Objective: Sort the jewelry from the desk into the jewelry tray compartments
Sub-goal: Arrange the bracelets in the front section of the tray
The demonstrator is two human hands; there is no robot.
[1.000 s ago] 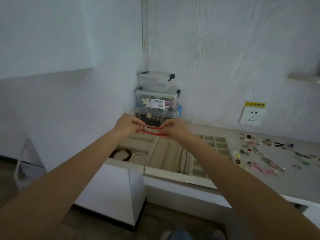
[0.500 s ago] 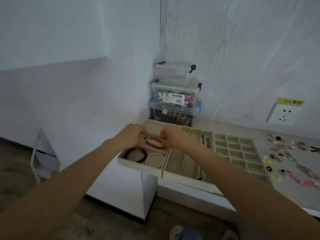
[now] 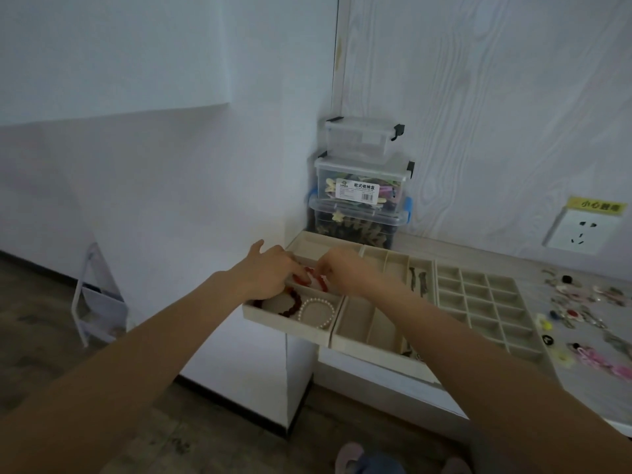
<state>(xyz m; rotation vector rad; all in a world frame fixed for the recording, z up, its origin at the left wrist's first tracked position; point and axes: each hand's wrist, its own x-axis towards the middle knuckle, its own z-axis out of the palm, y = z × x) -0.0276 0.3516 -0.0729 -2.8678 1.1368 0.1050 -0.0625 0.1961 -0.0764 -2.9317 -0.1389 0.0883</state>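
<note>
Jewelry tray [image 3: 345,331] sits at the left end of the desk [image 3: 581,378], its near-left corner overhanging the desk edge. It has large compartments on the left, long narrow ones in the middle and a grid of small square ones on the right. Three bracelets are in view at the left end: a red bracelet [image 3: 313,280] in the middle left compartment, and in the compartment nearer the person a dark bead bracelet [image 3: 294,304] beside a pearl bracelet [image 3: 316,313]. One dark chain lies in a narrow middle compartment (what kind of piece it is I cannot tell).

Both hands meet over the red bracelet. The left hand [image 3: 270,275] reaches down with fingers bent onto the bracelet's left side and thumb lifted clear. The right hand [image 3: 345,271] has its fingers curled, pinching the bracelet's right side. Whether the bracelet rests on the compartment floor or is held just above it cannot be told.

Loose jewelry [image 3: 581,302] lies scattered on the desk to the right of the tray, too many small and blurred pieces to count. Three clear storage boxes [image 3: 362,186] are stacked in the corner behind the tray, the smallest on top. One wall socket [image 3: 581,230] is on the wall to the right.
</note>
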